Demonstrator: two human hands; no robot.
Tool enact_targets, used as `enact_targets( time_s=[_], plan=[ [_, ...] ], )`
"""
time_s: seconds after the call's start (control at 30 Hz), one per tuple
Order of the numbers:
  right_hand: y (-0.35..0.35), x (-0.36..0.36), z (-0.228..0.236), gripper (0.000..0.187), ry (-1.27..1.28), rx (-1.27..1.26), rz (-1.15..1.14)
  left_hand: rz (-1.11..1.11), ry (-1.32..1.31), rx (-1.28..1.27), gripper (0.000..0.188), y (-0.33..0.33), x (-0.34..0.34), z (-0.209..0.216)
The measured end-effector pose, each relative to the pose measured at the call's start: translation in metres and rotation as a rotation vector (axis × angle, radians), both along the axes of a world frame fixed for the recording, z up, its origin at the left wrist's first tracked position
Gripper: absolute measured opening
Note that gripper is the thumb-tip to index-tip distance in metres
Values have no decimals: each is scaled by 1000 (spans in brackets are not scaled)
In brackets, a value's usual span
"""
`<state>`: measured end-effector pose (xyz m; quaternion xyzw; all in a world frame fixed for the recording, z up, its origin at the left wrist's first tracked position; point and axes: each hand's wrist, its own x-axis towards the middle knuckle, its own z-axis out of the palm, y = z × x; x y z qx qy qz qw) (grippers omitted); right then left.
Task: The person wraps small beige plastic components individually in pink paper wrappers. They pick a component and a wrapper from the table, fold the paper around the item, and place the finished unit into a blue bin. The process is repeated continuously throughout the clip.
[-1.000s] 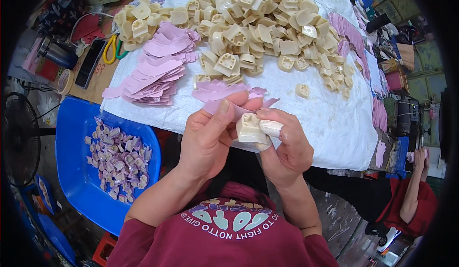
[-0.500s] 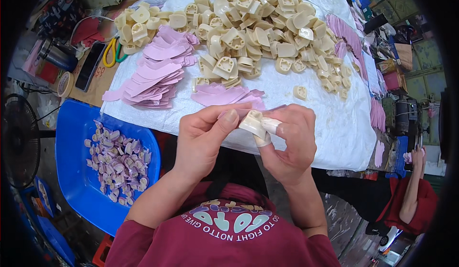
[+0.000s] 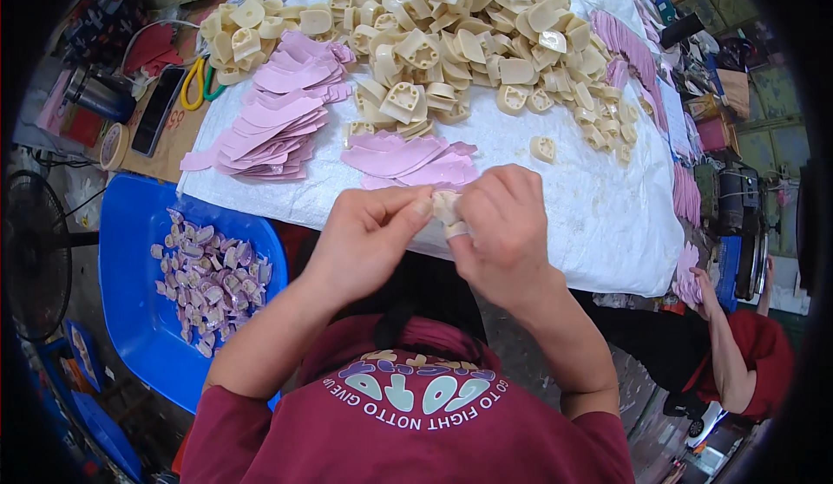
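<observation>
- Between the two hands, over the near edge of a white sheet (image 3: 599, 232), sits a small cream piece (image 3: 444, 206), mostly covered by fingers.
- The right hand (image 3: 505, 228) grips that piece, fingers curled over it and the thumb, in a pale wrap (image 3: 455, 230), beneath.
- The left hand (image 3: 369, 237) has thumb and forefinger pinched together at the piece's left side; what lies between them is hidden.
- Just beyond the fingers, a few pink strips (image 3: 416, 161) lie overlapping on the sheet.
- Left of those, a fanned stack of longer pink strips (image 3: 273, 124).
- Behind, a large heap of cream pieces (image 3: 468, 42), with one single piece (image 3: 542, 148) apart from it on the right.
- By the left forearm, a blue basin (image 3: 130, 328) holds many small pink-and-cream pieces (image 3: 208, 280).
- On the table's left side, a yellow looped handle (image 3: 193, 85), a dark phone (image 3: 156, 111) and a roll of tape (image 3: 114, 147).
- Far right, a co-worker in a red top (image 3: 764, 363) has a hand at another bunch of pink strips (image 3: 688, 276).
</observation>
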<state>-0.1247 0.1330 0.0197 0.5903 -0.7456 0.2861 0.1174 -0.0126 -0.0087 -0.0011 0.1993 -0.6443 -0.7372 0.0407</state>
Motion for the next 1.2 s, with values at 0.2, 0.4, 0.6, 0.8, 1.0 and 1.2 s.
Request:
enact_targets(
  time_s=[0.2,0.4,0.6,0.8,1.0,1.2],
  plan=[
    [10,-5,-2,27,-82,-149,90,-194,74,313,5,-26,-8,2],
    [8,4,-19,25,-239,-122,89,-487,-52,-175,3,-37,-16,18],
    [12,23,-28,18,-1081,-265,-163,-121,132,525,16,-21,-4,-8],
    [4,36,-18,15,-1242,-308,-227,-42,254,172,11,-12,0,-13],
    [7,24,-14,17,-1193,-150,-202,-86,411,-232,7,-21,-6,-9],
    [4,21,-7,20,-981,-134,-185,41,475,-425,9,-4,3,-4]
  ],
)
